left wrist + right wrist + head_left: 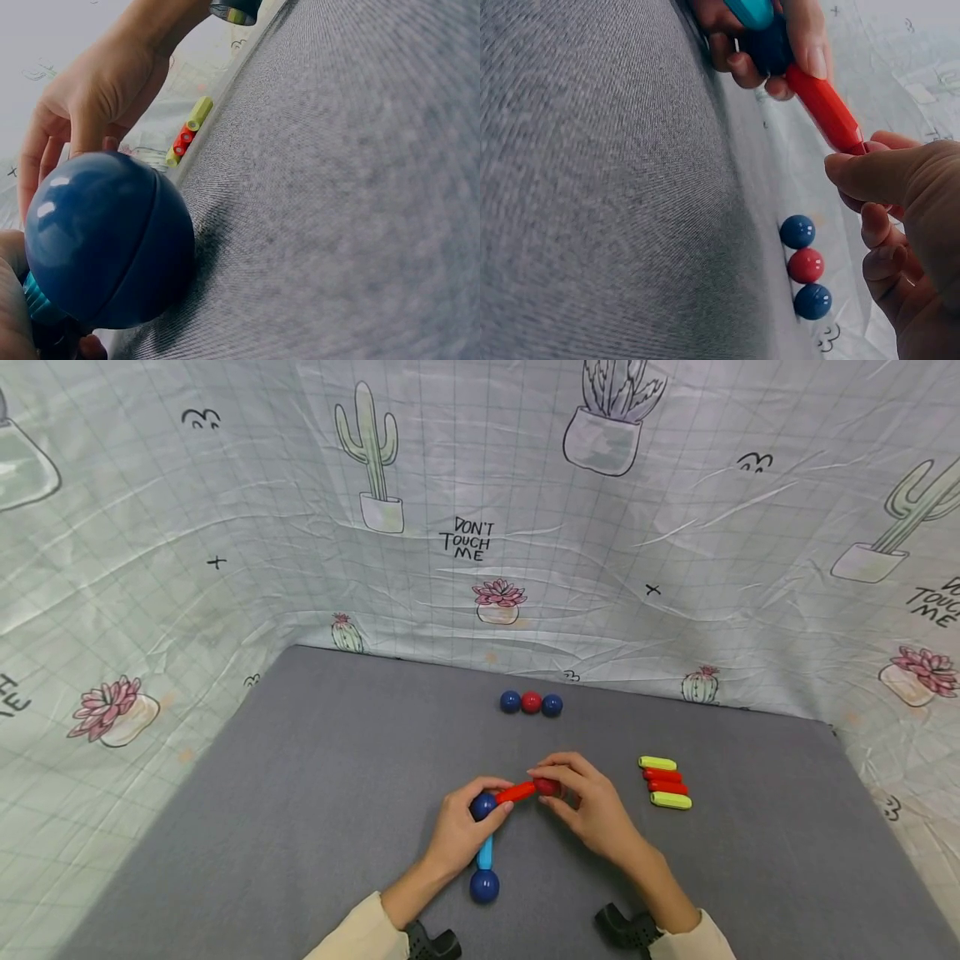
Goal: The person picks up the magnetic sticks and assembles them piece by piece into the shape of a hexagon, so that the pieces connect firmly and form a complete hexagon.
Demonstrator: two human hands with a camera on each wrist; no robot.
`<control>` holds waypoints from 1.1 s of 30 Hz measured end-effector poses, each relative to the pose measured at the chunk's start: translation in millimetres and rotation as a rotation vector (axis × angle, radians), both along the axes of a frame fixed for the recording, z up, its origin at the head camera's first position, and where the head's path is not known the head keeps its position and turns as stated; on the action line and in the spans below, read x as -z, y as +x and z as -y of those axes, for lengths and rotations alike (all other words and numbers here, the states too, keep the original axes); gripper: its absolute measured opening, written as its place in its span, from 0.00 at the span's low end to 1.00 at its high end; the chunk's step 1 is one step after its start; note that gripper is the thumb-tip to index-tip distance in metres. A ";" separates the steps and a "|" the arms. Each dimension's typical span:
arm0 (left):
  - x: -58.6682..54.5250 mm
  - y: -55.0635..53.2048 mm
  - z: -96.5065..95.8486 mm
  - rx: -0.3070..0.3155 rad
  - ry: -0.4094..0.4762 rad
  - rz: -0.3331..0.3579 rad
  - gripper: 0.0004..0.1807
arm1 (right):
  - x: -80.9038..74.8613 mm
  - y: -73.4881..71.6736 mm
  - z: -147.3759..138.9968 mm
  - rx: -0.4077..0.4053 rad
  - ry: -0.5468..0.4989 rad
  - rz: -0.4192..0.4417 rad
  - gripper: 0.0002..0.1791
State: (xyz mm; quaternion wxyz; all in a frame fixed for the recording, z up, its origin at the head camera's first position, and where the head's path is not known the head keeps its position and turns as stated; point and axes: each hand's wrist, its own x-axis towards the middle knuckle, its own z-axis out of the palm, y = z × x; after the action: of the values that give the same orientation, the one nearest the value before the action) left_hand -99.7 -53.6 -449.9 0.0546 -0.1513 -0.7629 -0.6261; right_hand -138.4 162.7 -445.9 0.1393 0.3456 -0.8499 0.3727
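My left hand (461, 825) grips a blue ball (482, 807) at the corner where two rods meet. From that ball a light blue rod (485, 853) runs toward me to a second blue ball (484, 887), which looms large in the left wrist view. A red rod (516, 792) runs from the gripped ball to the right. At its far end my right hand (596, 806) pinches a red ball (547, 787) between thumb and fingers. In the right wrist view the red rod's tip meets this ball, mostly hidden behind the thumb.
A blue ball (510, 702), a red ball (531, 702) and another blue ball (552, 705) stand in a row farther back on the grey table (337, 777). Several short yellow and red rods (666, 787) lie side by side at right. A printed cloth (420, 577) hangs behind.
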 end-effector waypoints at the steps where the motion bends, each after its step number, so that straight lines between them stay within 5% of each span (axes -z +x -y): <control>1: 0.2 0.1 0.1 0.001 -0.002 0.000 0.11 | -0.2 0.2 0.6 -0.002 0.000 -0.007 0.23; 20: 2.5 0.7 1.4 0.020 -0.001 -0.047 0.11 | -5.8 5.7 8.4 -0.042 0.003 0.010 0.29; 33: 1.1 1.1 0.0 0.010 0.022 -0.057 0.12 | -12.8 -4.8 -52.2 0.166 -0.037 -0.035 0.23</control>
State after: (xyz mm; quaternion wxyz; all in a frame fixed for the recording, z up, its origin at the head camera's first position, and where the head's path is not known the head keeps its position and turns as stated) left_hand -98.6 -53.6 -451.0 0.0751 -0.1722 -0.7533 -0.6303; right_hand -143.2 214.9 -433.1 0.1907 0.2776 -0.8662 0.3693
